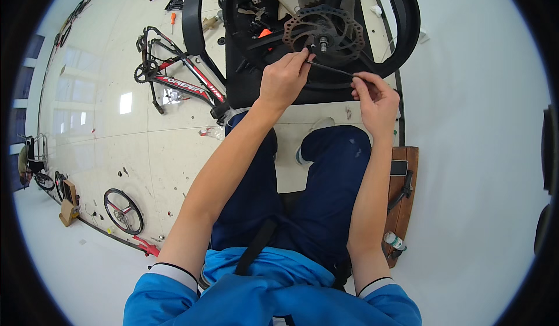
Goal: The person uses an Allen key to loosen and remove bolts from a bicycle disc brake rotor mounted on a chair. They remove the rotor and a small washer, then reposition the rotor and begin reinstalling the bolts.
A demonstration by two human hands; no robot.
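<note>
Right hand (377, 101) pinches slim dark rod (331, 68); left hand (284, 78) bunched at other end, hold unclear. Likely light, stiff; grip ends.

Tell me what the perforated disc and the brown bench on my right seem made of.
Perforated disc: probably steel, dull finish; thin, grey-brown, with many cut holes. Brown bench: seemingly wood, perhaps varnished; reddish-brown planks with dark lengthwise seams.
</note>
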